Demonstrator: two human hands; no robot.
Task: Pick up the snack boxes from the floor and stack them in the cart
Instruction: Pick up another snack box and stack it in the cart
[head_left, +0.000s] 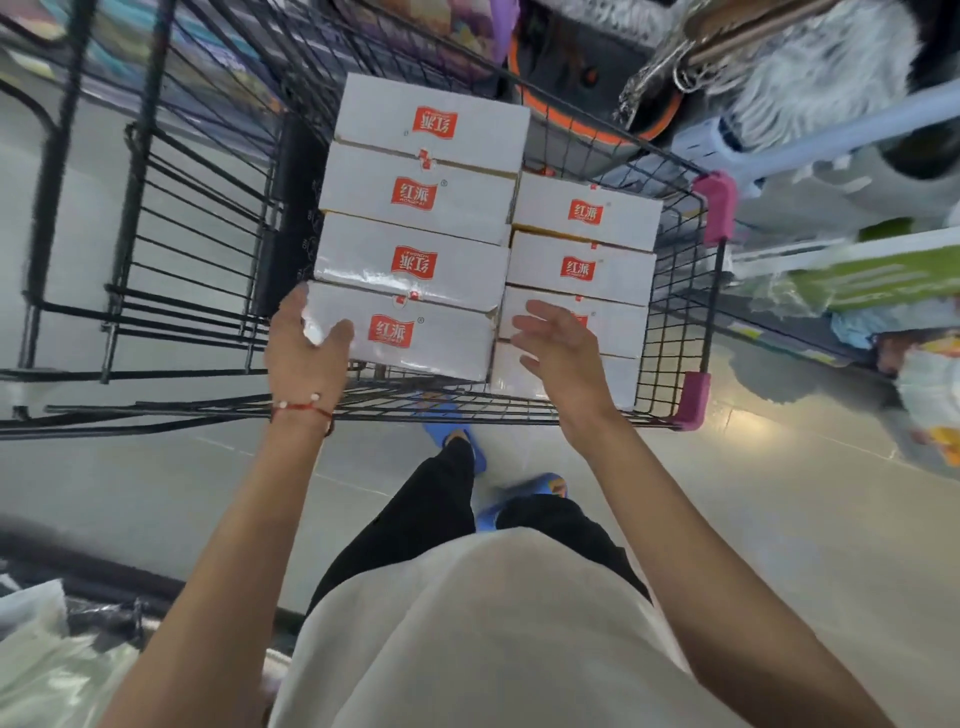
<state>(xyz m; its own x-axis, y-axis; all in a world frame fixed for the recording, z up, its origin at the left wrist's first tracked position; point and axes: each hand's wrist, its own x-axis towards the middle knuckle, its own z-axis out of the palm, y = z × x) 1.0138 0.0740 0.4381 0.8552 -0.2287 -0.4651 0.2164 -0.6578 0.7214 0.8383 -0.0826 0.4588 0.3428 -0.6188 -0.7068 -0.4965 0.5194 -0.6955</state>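
Several white snack boxes with red logos fill the black wire cart (680, 332) in two columns. The nearest box of the left column (415, 332) lies at the cart's near edge. My left hand (306, 348) holds its left end, thumb on top and fingers along the side. My right hand (558, 348) hovers with relaxed, spread fingers over the nearest boxes of the right column (618, 332), just right of the held box; whether it touches them I cannot tell.
The cart has pink corner guards (719, 208). An empty black wire frame (171, 249) stands to its left. Shelves with packaged goods (872, 275) run along the right. A plastic bag (47, 665) lies at the lower left on the grey floor (779, 519).
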